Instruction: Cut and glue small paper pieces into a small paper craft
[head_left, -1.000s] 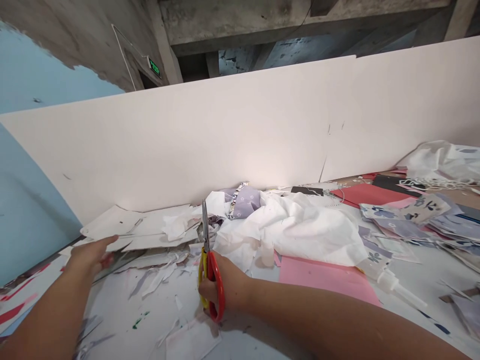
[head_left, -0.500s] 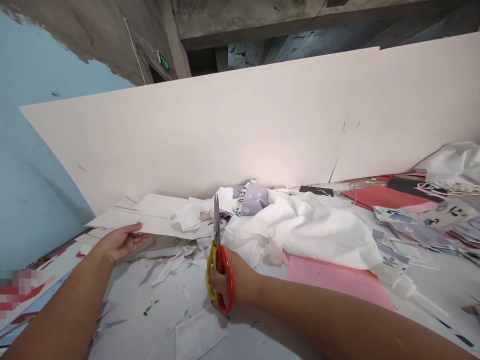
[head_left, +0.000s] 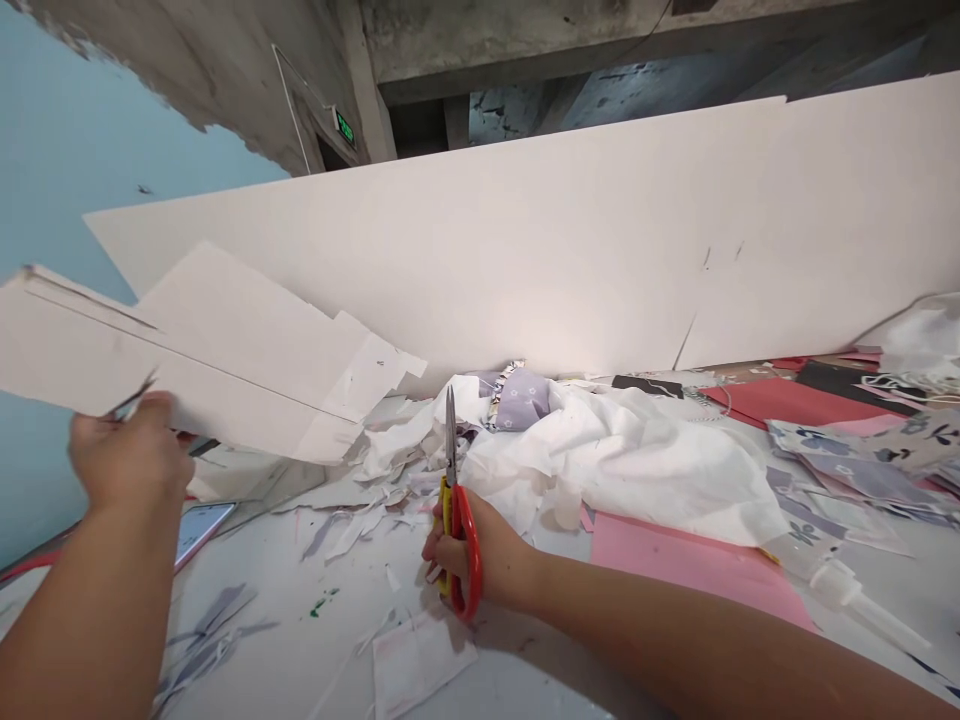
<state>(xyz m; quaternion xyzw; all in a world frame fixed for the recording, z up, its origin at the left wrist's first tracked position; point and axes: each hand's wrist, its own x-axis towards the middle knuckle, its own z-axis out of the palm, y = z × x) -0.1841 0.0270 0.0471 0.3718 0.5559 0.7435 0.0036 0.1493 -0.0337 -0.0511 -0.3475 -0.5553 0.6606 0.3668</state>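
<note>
Now, left hand (head_left: 131,460) clamps card sheets (head_left: 225,370) at nine o'clock, held clear of scraps (head_left: 352,530); right hand (head_left: 491,560) grips shut scissors (head_left: 451,450) pointing twelve o'clock, steadied on worktop (head_left: 300,650)

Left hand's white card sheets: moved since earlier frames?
Yes. The white card sheets rose off the table, now in the left hand before the partition board.

Two hands showed, a left hand (head_left: 131,455) and a right hand (head_left: 487,560). There was one pair of scissors (head_left: 452,490). The white card sheets (head_left: 225,360) numbered at least two, overlapped beyond an exact count. One white cloth heap (head_left: 637,470), one pink sheet (head_left: 675,570), one glue bottle (head_left: 836,585) and one long white board (head_left: 562,250) were seen. Paper scraps (head_left: 352,530) on the table (head_left: 300,650) were too many to count.
</note>
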